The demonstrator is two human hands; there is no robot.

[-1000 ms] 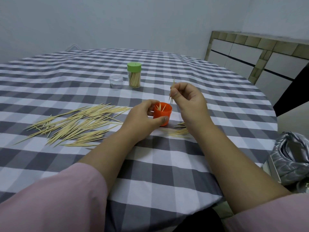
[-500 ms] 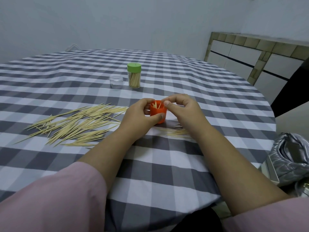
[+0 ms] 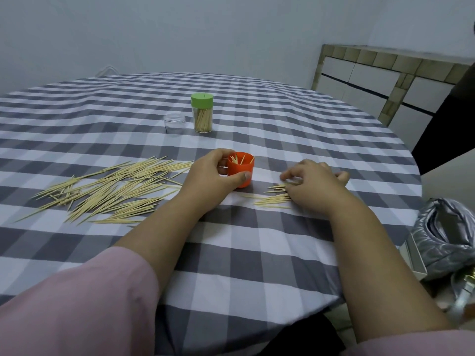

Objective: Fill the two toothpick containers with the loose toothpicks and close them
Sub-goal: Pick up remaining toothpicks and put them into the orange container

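While right hand (image 3: 312, 185) fingers curl down on the small toothpick cluster (image 3: 273, 197), probably pinching a few (grip hidden), left hand (image 3: 213, 176) wraps the open orange plastic cup (image 3: 240, 173) to steady it. Big loose pile (image 3: 110, 190) waits left.

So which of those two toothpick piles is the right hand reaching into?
The small pile just right of the orange container; the right hand rests on it. The big pile lies left, untouched.

Setting, as I read it from my feed: a home dining room. Evidence: round table under a grey-and-white checked tablecloth (image 3: 231, 253); tiled masonry counter (image 3: 385, 73) along plain painted walls; silver quilted bag (image 3: 447, 235) beside the table.
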